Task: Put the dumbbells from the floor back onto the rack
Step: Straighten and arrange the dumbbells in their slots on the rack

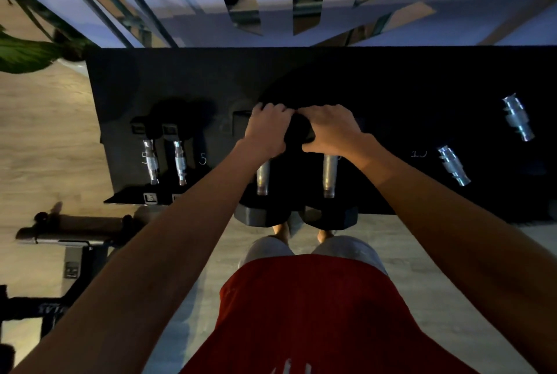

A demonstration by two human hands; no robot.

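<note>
Our left hand [266,129] and right hand [330,129] curl their fingers over the far heads of the left dumbbell [263,177] and right dumbbell [329,176]. Both lie mid-rack [126,87], and we judge the grip is meant to seat them squarely, right of the rack's 5-marked pair [180,162].

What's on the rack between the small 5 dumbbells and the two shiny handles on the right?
Two dumbbells side by side, the left hand on one, the right hand on the other. The head view shows it.
</note>
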